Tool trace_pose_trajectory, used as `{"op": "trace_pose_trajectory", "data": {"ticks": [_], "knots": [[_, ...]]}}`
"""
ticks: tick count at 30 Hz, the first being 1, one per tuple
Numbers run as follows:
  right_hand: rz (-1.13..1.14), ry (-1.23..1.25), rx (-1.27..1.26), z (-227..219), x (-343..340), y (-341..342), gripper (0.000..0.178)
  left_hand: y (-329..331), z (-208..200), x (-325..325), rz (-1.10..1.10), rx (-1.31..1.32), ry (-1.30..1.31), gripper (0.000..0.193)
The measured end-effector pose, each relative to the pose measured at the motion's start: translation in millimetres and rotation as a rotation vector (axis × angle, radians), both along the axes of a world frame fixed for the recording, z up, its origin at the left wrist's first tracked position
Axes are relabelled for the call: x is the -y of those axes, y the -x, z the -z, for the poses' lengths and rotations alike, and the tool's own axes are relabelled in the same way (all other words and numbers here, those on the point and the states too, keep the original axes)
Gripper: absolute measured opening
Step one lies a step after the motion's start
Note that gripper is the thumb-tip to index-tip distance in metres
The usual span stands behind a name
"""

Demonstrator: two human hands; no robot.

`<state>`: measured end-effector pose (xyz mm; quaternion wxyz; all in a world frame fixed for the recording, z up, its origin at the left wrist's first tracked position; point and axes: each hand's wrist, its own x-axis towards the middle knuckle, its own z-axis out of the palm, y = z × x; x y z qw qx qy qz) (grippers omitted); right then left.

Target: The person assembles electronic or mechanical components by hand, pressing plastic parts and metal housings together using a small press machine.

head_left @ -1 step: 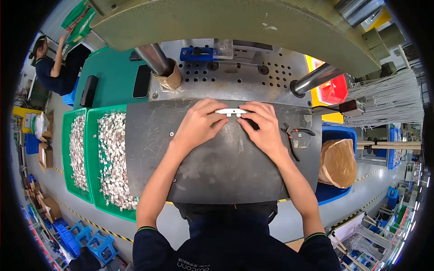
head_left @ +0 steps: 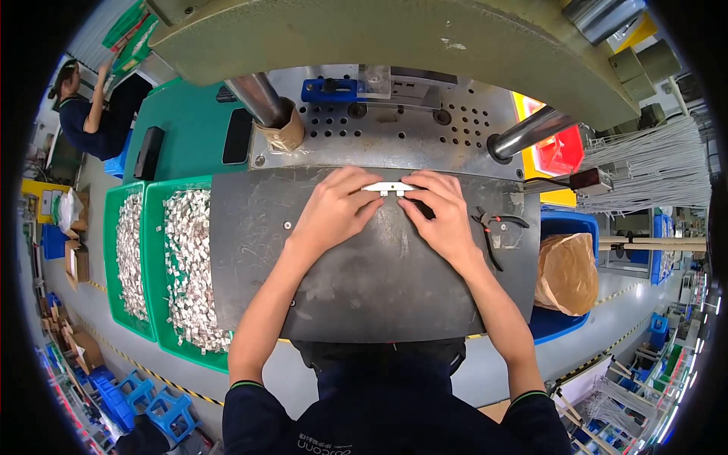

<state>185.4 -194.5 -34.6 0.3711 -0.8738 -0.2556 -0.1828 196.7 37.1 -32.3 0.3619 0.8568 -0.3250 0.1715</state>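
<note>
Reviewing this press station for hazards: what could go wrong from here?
1. Both hands, left and right, pinch the small white part right at the edge of the perforated press bed; they could be caught if the machine cycles.
2. The pliers lie loose beside the right wrist and might get knocked off the dark work plate.

**Where hands can go, and what blocks them**

The dark scratched metal work plate is bare in the middle and near the body, so a hand can slide there. The grey metal block with holes walls off the far edge. Two shiny steel posts stand at its sides. Black pliers with red handles lie right. Green bins of small white parts fill the left.
</note>
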Motion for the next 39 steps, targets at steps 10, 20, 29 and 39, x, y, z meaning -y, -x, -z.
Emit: {"op": "trace_pose_trajectory", "data": {"ticks": [10,20,29,39], "knots": [[0.093,-0.028,-0.06,4,-10,10,0.012,14,7,17,-0.148,0.16,-0.176,0.015],[0.029,-0.025,-0.021,1,-1,-1,0.014,3,1,7,-0.039,0.11,-0.054,0.012],[0.003,-0.037,-0.034,0,-1,-1,0.013,-2,-6,1,0.03,0.014,-0.043,0.012],[0.013,0.01,-0.004,-2,9,-4,0.015,-8,-8,-13,0.122,-0.181,0.038,0.008]]}}
